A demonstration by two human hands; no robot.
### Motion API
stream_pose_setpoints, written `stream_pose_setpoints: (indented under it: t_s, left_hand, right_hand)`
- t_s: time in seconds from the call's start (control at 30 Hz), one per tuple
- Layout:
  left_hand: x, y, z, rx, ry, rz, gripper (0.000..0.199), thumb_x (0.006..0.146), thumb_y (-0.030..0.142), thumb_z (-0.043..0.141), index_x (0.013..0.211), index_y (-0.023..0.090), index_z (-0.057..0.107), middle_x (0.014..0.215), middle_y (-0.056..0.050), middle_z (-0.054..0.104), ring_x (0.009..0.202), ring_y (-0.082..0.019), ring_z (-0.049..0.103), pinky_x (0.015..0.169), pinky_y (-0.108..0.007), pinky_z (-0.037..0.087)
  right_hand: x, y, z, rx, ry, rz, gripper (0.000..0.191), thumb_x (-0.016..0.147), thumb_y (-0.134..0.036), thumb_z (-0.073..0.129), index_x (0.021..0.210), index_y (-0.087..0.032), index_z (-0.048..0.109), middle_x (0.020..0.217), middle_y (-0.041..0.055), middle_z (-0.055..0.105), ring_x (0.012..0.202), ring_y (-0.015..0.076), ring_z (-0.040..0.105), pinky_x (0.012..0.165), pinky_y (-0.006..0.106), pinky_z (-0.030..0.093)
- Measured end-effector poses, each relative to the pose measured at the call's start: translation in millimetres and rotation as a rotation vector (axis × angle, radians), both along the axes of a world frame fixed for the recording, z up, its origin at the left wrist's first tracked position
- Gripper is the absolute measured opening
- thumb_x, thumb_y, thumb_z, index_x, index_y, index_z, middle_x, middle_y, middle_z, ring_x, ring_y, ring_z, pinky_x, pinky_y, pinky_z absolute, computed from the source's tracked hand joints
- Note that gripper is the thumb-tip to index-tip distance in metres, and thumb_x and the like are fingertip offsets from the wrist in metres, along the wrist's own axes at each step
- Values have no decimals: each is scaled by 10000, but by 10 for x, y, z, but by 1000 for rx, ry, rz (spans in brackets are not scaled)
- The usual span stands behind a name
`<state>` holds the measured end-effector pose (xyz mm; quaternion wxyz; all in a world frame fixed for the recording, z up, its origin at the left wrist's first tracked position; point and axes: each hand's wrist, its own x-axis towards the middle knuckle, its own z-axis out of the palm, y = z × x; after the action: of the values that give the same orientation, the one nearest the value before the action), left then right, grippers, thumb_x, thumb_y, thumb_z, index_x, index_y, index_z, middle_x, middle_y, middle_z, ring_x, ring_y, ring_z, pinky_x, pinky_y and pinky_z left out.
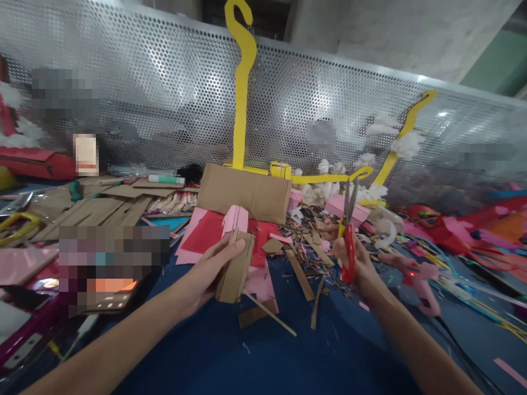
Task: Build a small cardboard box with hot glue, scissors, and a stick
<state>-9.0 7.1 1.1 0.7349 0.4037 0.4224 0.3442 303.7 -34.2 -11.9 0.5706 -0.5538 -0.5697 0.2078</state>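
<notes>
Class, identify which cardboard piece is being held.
The narrow cardboard piece in the left hand; the wide cardboard panel and loose offcuts are touched by neither hand.

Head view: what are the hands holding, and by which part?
Left hand: cardboard piece, by its left side, thumb across the upper face. Right hand: scissors, by the handles, blades up.

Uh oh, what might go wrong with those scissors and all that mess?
The scissors in the right hand could nick the left hand if they cut the cardboard it holds, since its thumb lies on top. The pink glue gun near the right hand seems to show a red light, so it might be hot and burn. Loose scraps litter the blue table, so a small piece could get lost.
</notes>
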Motion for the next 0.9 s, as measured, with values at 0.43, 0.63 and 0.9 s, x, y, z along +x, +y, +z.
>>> stream_pose_setpoints:
  t_s: [0.43, 0.63, 0.9]
  left_hand:
    - [-3, -23, 47, 766, 168, 20, 340, 849, 324, 760, 1127, 224, 592, 1098, -77, 709, 1039, -248, 656, 923, -367, 502]
    - [11, -66, -8, 778, 226, 8, 373, 825, 354, 791, 1134, 234, 617, 1076, -69, 716, 980, -248, 662, 845, -339, 518]
    - [35, -87, -63, 816, 294, 66, 361, 775, 311, 786, 1078, 217, 613, 894, -25, 697, 807, -211, 645, 737, -319, 513]
  right_hand:
    - [-432, -277, 149, -122, -648, 122, 416, 786, -475, 780, 1094, -245, 621, 1104, 101, 694, 1009, 320, 644, 829, 403, 518]
    - [-548, -300, 176, -211, -675, 174, 367, 781, -399, 802, 1045, -260, 588, 1032, 53, 700, 876, 257, 628, 726, 346, 489]
    - [-709, -324, 97, -277, -607, 222, 294, 834, -393, 743, 791, -234, 499, 674, -53, 510, 611, 136, 386, 543, 264, 299]
